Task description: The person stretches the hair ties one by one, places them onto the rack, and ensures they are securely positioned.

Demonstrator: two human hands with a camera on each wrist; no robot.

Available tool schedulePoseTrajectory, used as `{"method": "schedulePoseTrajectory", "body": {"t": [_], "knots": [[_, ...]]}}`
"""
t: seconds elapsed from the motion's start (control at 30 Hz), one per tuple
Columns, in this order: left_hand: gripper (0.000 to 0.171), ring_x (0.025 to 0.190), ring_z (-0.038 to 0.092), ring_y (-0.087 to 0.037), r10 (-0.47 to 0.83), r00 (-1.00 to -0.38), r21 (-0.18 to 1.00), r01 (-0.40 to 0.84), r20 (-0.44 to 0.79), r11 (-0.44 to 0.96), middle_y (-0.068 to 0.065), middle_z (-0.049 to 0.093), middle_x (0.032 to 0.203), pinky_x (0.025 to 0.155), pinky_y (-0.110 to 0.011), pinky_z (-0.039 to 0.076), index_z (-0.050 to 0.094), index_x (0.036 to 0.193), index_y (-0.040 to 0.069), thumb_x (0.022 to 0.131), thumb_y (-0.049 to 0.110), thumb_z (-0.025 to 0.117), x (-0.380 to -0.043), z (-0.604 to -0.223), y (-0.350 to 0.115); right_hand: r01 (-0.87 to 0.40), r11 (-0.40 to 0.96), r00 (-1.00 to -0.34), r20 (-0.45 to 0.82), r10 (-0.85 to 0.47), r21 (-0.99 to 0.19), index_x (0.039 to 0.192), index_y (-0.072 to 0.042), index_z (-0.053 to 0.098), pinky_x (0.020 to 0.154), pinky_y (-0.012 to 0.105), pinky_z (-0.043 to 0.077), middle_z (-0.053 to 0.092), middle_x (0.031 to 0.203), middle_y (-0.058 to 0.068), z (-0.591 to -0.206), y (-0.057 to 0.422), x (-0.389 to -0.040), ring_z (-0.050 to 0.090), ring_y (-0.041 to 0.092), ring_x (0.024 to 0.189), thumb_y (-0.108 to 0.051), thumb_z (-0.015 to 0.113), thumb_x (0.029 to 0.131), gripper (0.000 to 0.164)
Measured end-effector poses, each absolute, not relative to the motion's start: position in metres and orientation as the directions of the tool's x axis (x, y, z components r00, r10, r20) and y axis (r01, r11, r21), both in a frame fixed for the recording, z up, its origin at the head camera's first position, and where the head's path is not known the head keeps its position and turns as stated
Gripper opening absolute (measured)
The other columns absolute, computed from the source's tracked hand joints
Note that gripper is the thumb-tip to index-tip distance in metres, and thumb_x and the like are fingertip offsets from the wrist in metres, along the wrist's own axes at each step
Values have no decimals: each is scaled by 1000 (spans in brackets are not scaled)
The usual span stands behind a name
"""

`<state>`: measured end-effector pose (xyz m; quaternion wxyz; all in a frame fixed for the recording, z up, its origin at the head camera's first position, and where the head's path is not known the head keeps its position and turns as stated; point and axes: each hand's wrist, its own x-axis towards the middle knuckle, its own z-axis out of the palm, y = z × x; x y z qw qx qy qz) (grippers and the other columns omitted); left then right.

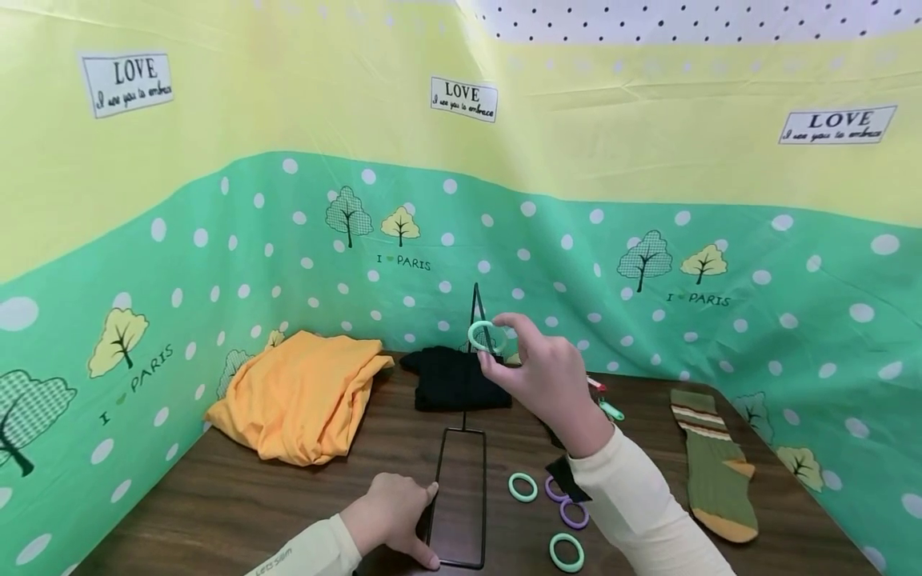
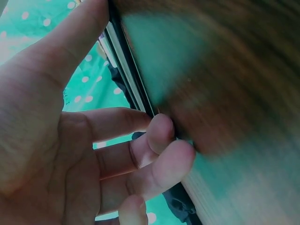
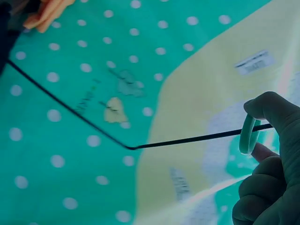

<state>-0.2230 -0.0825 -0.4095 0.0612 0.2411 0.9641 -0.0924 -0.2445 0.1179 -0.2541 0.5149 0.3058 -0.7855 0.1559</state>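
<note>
My right hand (image 1: 543, 364) is raised, pinching a mint-green ring (image 1: 471, 337) between thumb and index finger. Behind it in the head view rises the bent top of a black wire stand (image 1: 475, 300). In the right wrist view the stand's wire (image 3: 187, 140) runs across the ring (image 3: 244, 136). Low on the table, my left hand (image 1: 392, 512) rests at the stand's rectangular base (image 1: 484, 496), its thumb and index finger spread along the left bar. Fingertips (image 2: 161, 126) lie against that bar in the left wrist view.
Mint rings (image 1: 511, 487) and purple rings (image 1: 574, 526) lie right of the base. Black cloth (image 1: 457, 390) sits around the stand's upright. An orange cloth (image 1: 302, 400) is heaped at back left; a striped green sock (image 1: 713, 472) lies at right. Patterned fabric (image 1: 540, 280) walls the table.
</note>
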Motion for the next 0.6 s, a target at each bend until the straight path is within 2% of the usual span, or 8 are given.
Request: {"method": "schedulePoseTrajectory", "body": {"t": [0.27,0.47,0.6], "knots": [[93,61,54,-12,466,-869,-137,489,-168,861,1,67,86,47,-32,38,50,134,29,57,80,61,-223,-411,-82,-593,797,-488,838,-243,-115,119,-11,57,36,19,14,25,45,-9,-268,124,-260,13,2,35,-31,78,71,56],[93,58,52,-12,463,-867,-133,489,-185,862,2,66,80,47,-31,38,48,135,29,57,81,60,-225,-411,-83,-560,694,-749,635,-190,-453,123,-17,56,38,25,23,25,45,-6,-278,139,-257,21,8,37,-32,78,73,57],[94,62,56,-12,457,-867,-137,486,-196,863,3,67,86,47,-32,39,48,135,30,57,81,60,-226,-410,-83,-488,605,-854,489,-180,-630,122,-19,58,41,27,28,25,46,-5,-292,154,-257,23,9,39,-32,78,73,54]]}}
